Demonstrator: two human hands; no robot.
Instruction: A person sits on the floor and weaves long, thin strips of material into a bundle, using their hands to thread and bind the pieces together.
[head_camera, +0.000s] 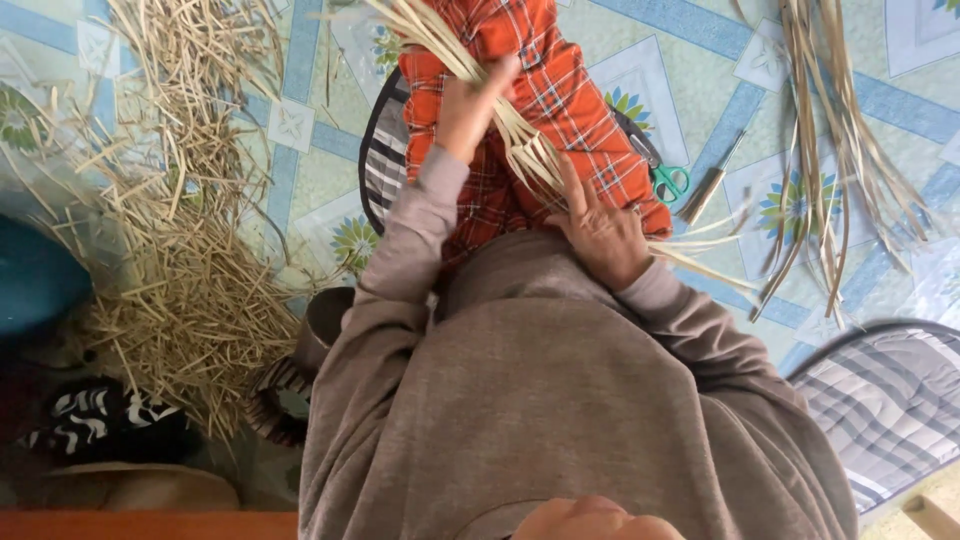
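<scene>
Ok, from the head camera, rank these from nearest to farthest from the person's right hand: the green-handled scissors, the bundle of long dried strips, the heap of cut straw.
1. Green-handled scissors, just right of the right hand.
2. Bundle of long dried strips, farther right on the floor mat.
3. Heap of cut straw, far off on the left side.

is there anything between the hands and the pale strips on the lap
Nothing visible does. The left hand already grips the bundle of pale strips near its upper end, and the right hand presses on the strips lower down, over the red plaid cloth.
</scene>
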